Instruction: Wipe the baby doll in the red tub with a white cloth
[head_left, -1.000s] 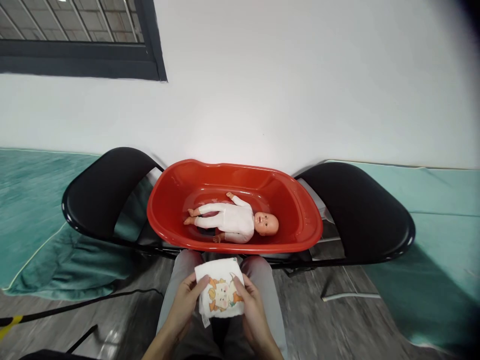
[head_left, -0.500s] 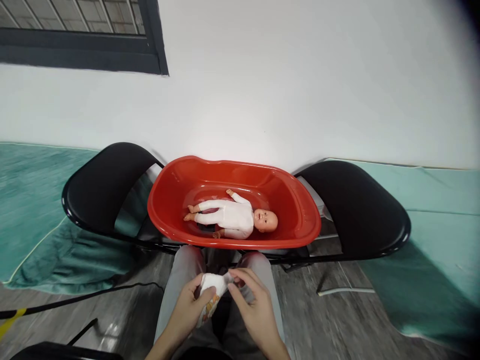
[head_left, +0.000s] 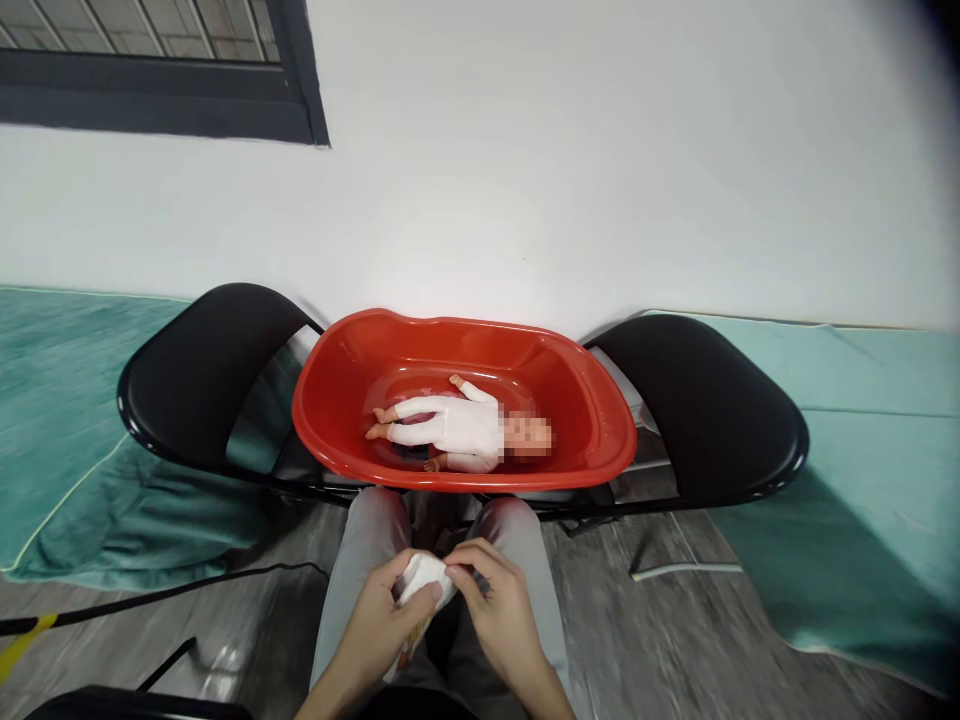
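Observation:
Low over my lap, my left hand point(head_left: 386, 605) is closed around a small white soft bundle point(head_left: 422, 574) with an orange-yellow print on its lower part. Whether it is a packet or folded cloth I cannot tell. The fingertips of my right hand point(head_left: 491, 600) pinch the bundle's upper right edge. Beyond my knees stands a red baby bathtub point(head_left: 585, 470). A baby doll point(head_left: 469, 425) in a white bodysuit lies on its back inside, head to the right and feet to the left. Neither hand touches the tub or doll.
The tub rests between two black folding chairs point(head_left: 199, 380), point(head_left: 720, 410). Green cloths point(head_left: 862, 440) hang at both sides. A black cable point(head_left: 187, 590) crosses at lower left above the grey floor point(head_left: 630, 640). A white wall point(head_left: 525, 180) rises behind.
My right fingers have moved slightly left, closer against the bundle, and the thin piece stretched between the hands no longer shows. The bundle has turned, with less print visible. Tub and doll stay put.

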